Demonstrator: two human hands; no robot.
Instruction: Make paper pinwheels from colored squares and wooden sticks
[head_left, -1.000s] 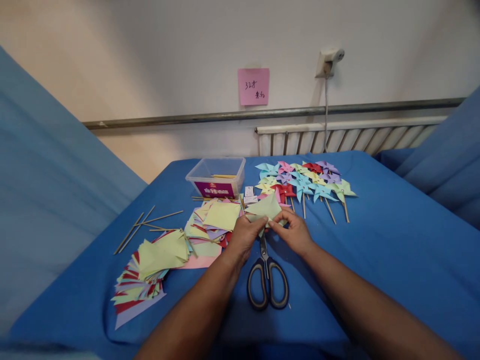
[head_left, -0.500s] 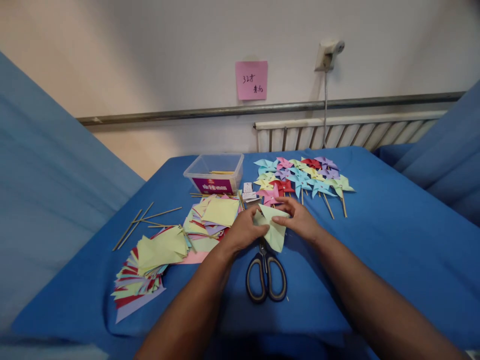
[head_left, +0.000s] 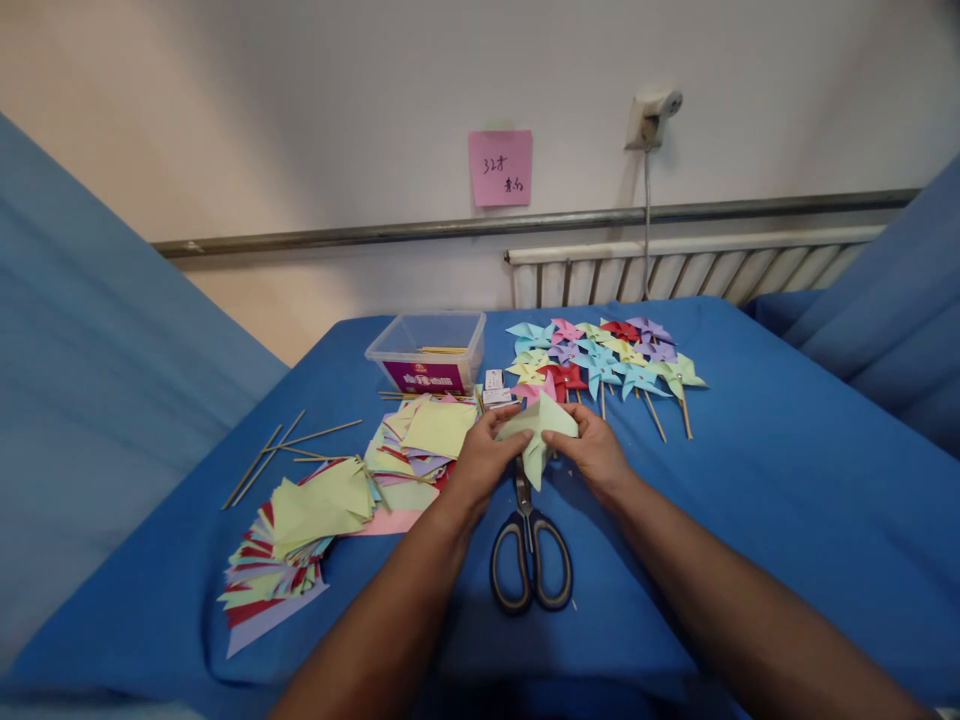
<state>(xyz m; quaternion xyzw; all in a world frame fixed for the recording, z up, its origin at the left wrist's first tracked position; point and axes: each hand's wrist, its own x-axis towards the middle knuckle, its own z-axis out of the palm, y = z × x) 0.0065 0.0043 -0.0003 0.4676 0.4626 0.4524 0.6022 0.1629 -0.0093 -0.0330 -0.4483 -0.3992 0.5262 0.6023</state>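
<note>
On blue cloth (head_left: pixel 765 500), wide across the lower frame, works near pinwheels (head_left: pixel 600 366) at right of centre and above scissors (head_left: pixel 524 500) at lower centre. With left hand (head_left: pixel 482 458) and right hand (head_left: pixel 598 455), grips pale green folded paper (head_left: pixel 538 425) between thumbs and fingers, at frame's centre.

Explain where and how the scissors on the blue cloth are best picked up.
Probably best to grip the scissors by the dark handle loops, coming from the near side: the loops lie spread and uncovered at the near end, while the blades point away, their tips hidden by the pale green paper between the left hand and right hand.
</note>
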